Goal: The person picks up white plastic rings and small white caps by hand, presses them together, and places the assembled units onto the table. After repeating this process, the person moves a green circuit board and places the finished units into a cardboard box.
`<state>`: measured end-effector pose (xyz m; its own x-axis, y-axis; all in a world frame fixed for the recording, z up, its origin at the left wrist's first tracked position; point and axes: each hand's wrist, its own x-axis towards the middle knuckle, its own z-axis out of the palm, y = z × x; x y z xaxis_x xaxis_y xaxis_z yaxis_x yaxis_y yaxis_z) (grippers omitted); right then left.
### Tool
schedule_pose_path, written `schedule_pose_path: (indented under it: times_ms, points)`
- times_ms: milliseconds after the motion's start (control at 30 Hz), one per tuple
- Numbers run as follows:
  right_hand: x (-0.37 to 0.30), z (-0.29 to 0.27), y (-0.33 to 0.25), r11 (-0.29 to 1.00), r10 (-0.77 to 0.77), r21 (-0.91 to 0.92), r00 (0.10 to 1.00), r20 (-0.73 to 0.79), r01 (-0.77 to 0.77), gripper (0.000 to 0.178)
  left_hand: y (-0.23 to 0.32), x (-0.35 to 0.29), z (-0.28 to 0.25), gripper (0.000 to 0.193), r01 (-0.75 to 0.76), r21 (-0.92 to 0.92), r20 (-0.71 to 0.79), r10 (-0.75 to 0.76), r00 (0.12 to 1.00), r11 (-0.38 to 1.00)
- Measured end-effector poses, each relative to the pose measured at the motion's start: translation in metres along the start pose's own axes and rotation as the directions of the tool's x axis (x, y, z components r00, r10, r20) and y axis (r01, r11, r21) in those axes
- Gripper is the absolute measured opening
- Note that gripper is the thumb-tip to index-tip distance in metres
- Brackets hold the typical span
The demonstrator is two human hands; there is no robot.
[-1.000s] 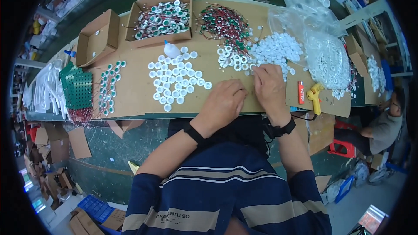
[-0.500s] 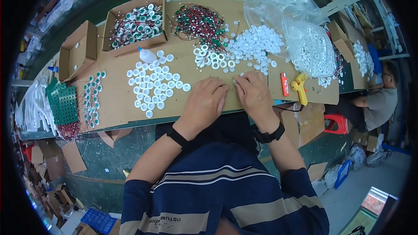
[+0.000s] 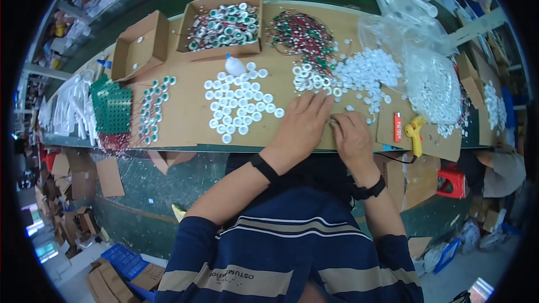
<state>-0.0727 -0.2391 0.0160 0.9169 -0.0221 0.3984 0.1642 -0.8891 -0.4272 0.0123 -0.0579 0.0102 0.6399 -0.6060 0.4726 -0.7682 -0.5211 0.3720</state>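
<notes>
Fingers (image 3: 321, 108) of your left hand (image 3: 298, 130) reach forward, close together, tips at the near edge of the white rings (image 3: 306, 80); whether they touch or grip one, you can't tell from here. Your right hand (image 3: 356, 141) is just beside, fingers curled narrow, tips turned toward the left; what they hold, if anything, is hidden. The rings lie on the cardboard-covered counter (image 3: 188, 98), between the tangle of wires (image 3: 301, 32) and your hands. White caps (image 3: 368, 73) spread to their right. Left of your hands: loose rows of round white cups (image 3: 242, 102), a small bottle (image 3: 235, 68) at their far edge. Right: red lighter (image 3: 397, 127), yellow glue gun (image 3: 415, 130) beside it.
</notes>
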Motion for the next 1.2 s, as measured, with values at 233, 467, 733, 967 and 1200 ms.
schedule_pose_path:
  times_ms: [233, 467, 733, 967, 1200]
  points:
    - [0.002, 0.004, 0.007, 0.999, 0.027, -0.036, 0.999, -0.025, -0.028, 0.015, 0.002, -0.011, -0.008, 0.051, -0.018, -0.111, 0.060, 0.025, 0.998, 0.994]
    - [0.005, 0.009, 0.005, 0.998, 0.064, 0.031, 0.998, -0.017, -0.064, 0.014, -0.011, -0.034, -0.006, 0.041, 0.075, -0.340, 0.038, -0.066, 0.997, 0.938]
    - [0.002, -0.010, 0.007, 0.956, 0.189, 0.204, 0.975, 0.120, -0.210, 0.022, -0.012, -0.033, -0.015, 0.048, 0.122, -0.310, 0.001, -0.128, 0.992, 0.943]
    - [0.006, -0.010, 0.006, 0.962, 0.196, 0.159, 0.967, 0.164, -0.222, 0.025, -0.008, -0.032, -0.019, 0.056, 0.125, -0.290, 0.013, -0.127, 0.992, 0.949]
    - [0.012, -0.007, -0.005, 0.966, 0.170, 0.160, 0.965, 0.200, -0.203, 0.023, -0.008, -0.034, -0.017, 0.059, 0.129, -0.262, 0.027, -0.127, 0.992, 0.956]
